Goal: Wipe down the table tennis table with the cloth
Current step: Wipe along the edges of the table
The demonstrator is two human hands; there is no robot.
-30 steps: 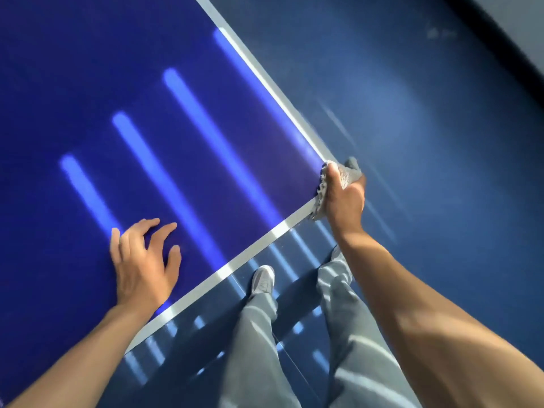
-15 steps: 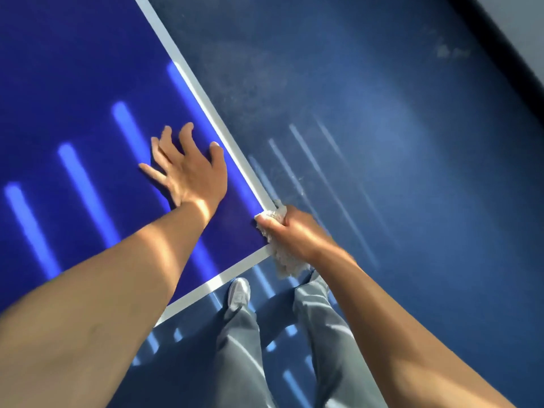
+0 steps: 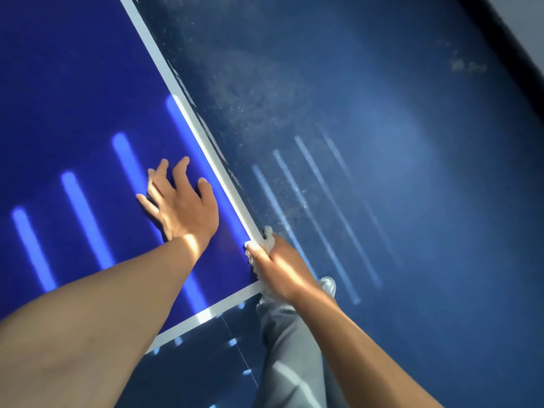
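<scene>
The right hand [image 3: 284,270] curls its fingers around a crumpled white cloth [image 3: 250,254] and presses it on the white-edged corner of the dark blue table tennis table [image 3: 73,98]. To the left of it, the left hand [image 3: 182,209] lies flat on the tabletop with fingers spread, holding nothing. Just beneath the right hand are grey trousers [image 3: 288,348].

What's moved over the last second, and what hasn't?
The left hand slid across the table, from near the end line toward the side line, and now rests open close to the right hand. Nothing was picked up or let go. The right hand still grips the cloth against the table edge by the corner.
</scene>
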